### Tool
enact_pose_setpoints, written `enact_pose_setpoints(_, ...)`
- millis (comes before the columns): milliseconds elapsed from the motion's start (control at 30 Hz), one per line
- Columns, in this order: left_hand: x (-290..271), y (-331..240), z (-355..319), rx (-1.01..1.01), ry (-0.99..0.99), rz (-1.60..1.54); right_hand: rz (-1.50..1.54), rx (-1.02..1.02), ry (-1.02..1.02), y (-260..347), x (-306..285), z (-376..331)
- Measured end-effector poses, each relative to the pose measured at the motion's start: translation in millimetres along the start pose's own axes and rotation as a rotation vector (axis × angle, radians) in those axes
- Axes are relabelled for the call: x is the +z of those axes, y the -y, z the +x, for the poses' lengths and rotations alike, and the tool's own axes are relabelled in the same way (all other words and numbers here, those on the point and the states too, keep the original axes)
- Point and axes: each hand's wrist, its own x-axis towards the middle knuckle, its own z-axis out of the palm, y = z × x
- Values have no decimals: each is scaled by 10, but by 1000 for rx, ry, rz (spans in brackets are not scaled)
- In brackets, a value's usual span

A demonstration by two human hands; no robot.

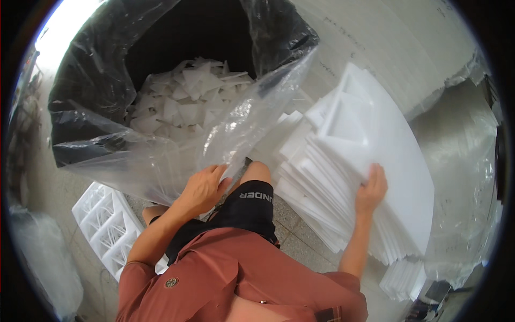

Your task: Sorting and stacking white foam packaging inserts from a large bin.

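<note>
The lower part of the black bag [96,80] is hidden behind the clear plastic sheet [177,155], and how deep the white foam scraps [185,99] reach cannot be told. The fingertips of the right hand [371,189] are tucked out of sight under a sheet of the white foam stack [354,161]. The white gridded tray [107,225] is partly covered by the left forearm.

Both hands [204,188] [371,189] outstretched, fingers curled
</note>
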Motion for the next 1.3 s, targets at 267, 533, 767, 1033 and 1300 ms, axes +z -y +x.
enact_pose_setpoints(267, 441, -875, 1042, -337, 244, -1504, 176, -13, 75, 852, -479, -276)
enact_pose_setpoints(533, 633, -645, 843, -10, -40, -1162, 298, 1090, -238, 89, -577, -1303)
enact_pose_setpoints(767, -234, -277, -217, 96, -304, -897, 1636, 1512, -397, 371, -376, -1047)
enact_pose_setpoints(1033, -398, 1201, -2593, -407, -1176, -731, 2488, 1247, 510, 2244, 183, -203)
enact_pose_setpoints(1300, 97, 1111, -4334, -249, -1347, -1019, 2802, 843, 1567, 4308, 569, 748)
